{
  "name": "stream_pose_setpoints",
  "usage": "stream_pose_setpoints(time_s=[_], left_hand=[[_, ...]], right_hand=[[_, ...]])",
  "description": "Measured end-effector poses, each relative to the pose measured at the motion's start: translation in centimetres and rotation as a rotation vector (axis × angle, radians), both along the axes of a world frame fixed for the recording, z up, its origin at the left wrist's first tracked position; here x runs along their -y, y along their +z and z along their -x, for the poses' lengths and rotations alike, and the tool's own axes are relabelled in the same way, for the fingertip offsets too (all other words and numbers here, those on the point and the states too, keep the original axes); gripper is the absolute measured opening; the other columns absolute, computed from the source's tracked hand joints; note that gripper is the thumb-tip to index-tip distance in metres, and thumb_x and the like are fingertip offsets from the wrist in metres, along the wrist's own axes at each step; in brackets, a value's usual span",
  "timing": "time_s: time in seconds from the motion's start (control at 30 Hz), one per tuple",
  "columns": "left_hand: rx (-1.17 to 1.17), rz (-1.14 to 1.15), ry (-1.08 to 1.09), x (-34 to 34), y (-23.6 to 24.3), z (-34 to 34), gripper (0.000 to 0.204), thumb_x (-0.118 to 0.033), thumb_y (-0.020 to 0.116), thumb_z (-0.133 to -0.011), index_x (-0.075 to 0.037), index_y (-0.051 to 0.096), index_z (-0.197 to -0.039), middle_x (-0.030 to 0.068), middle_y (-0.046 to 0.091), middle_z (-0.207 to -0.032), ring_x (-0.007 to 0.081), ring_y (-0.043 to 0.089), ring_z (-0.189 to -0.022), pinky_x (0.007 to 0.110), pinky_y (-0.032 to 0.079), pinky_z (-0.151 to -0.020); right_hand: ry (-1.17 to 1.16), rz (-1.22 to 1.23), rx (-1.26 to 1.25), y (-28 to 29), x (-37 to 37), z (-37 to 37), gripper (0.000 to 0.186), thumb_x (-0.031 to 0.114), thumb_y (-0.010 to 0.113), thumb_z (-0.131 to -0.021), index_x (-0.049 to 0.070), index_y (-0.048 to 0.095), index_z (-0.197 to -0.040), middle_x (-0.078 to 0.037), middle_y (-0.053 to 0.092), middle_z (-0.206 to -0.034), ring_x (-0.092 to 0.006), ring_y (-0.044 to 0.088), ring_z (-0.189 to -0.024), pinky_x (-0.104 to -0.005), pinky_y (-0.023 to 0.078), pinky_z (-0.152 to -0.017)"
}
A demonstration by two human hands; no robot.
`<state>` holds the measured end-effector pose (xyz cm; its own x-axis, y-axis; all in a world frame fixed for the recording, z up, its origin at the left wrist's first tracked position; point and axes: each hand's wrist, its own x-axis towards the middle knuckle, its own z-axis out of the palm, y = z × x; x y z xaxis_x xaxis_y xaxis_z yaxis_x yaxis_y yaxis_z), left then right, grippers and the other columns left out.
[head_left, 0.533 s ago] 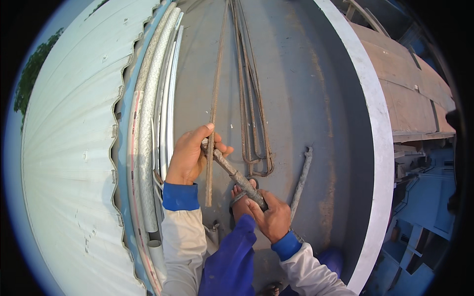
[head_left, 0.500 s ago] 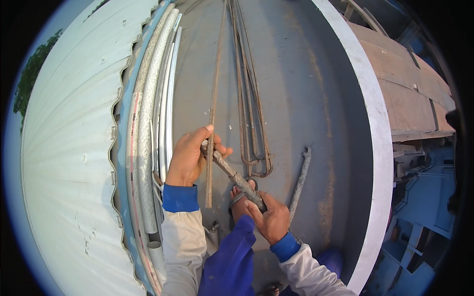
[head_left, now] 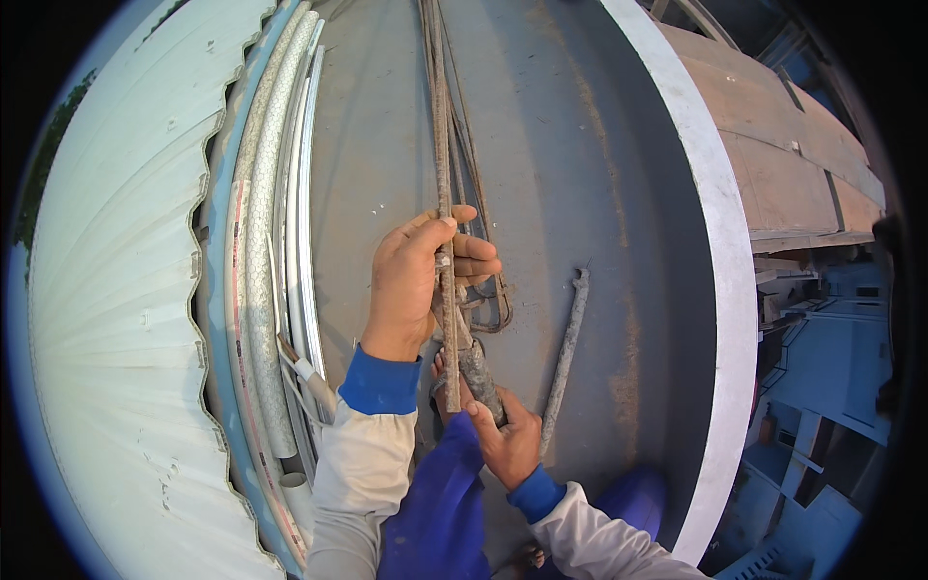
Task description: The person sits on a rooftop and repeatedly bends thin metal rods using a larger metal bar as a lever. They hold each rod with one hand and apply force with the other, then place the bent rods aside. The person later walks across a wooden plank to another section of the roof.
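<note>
A long rusty rebar (head_left: 449, 358) runs upright through the middle of the view. My left hand (head_left: 406, 280) grips it with the thumb pressed on the rod and the other fingers behind. In my right hand (head_left: 514, 440), closed around its lower end, is a grey, crusted steel bar with a thick handle (head_left: 479, 377), perhaps a rebar bender. It slants up behind the rebar, and its upper end meets the rod by my left hand, partly hidden by fingers and rod. Beyond lie bent rebars (head_left: 493, 232) with looped ends.
Another crusted bar (head_left: 568, 358) lies on the grey floor (head_left: 541, 174) to the right. A low wall with a white top (head_left: 720, 261) borders that side. Long pale pipes (head_left: 259, 242) lie along the left, beside corrugated white roofing (head_left: 116, 290). My foot stands below the tool.
My left hand and the rebar have moved right. The crusted bar has swung steeper, nearly in line with the rod, and my right hand has shifted slightly left and down.
</note>
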<state>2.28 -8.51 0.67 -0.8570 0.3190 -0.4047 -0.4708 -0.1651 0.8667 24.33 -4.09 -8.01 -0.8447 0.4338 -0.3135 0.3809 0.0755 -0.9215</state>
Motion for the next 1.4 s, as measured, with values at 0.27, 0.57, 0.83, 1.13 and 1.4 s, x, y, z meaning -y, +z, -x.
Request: stream_pose_setpoints(time_s=[0.27,0.57,0.83,1.13,1.4], left_hand=[[-0.063,0.083,-0.110,-5.8,-0.4,-1.2,0.029,-0.020,0.058,-0.098,0.005,0.061,-0.111,0.0037,0.058,-0.067,0.0169,0.060,-0.053,0.032,0.055,-0.063],[-0.078,0.134,-0.120,-6.7,-0.8,-1.3,0.026,-0.020,0.056,-0.098,0.003,0.060,-0.109,0.0036,0.057,-0.066,0.0142,0.056,-0.051,0.034,0.055,-0.064],[-0.093,0.129,-0.035,-6.9,-1.3,-1.3,0.029,-0.021,0.055,-0.098,0.004,0.060,-0.113,0.0009,0.055,-0.065,0.0108,0.053,-0.050,0.029,0.052,-0.056],[-0.157,0.133,-0.054,-7.9,-2.1,-1.5,0.030,-0.020,0.053,-0.098,0.006,0.062,-0.111,0.0038,0.057,-0.066,0.0139,0.055,-0.052,0.030,0.051,-0.056],[-0.202,0.119,-0.046,-8.7,-2.4,-1.6,0.028,-0.018,0.053,-0.095,0.008,0.065,-0.096,0.0099,0.061,-0.065,0.0195,0.061,-0.052,0.033,0.052,-0.055]], right_hand=[[-0.125,0.100,0.039,-1.8,-2.3,-1.7,0.034,0.030,0.072,-0.097,-0.001,0.069,-0.109,-0.008,0.061,-0.064,-0.0092,0.054,-0.060,-0.0309,0.046,-0.056],[-0.123,0.214,0.025,-1.7,-3.4,-2.6,0.037,0.034,0.066,-0.100,-0.001,0.069,-0.110,-0.009,0.062,-0.068,-0.0108,0.059,-0.062,-0.0310,0.048,-0.059],[0.377,-0.457,0.638,-10.0,-9.1,-9.7,0.057,0.056,0.057,-0.100,0.001,0.071,-0.110,-0.016,0.072,-0.087,-0.0330,0.071,-0.080,-0.0460,0.055,-0.074],[0.523,-0.277,0.858,-15.2,-6.3,-15.5,0.063,0.052,0.067,-0.088,-0.004,0.065,-0.118,-0.029,0.070,-0.112,-0.0478,0.067,-0.106,-0.0502,0.053,-0.095],[0.114,-0.444,0.571,-4.6,-11.0,-21.6,0.045,0.035,0.068,-0.094,-0.002,0.053,-0.115,-0.028,0.070,-0.092,-0.0450,0.070,-0.089,-0.0511,0.054,-0.078]])
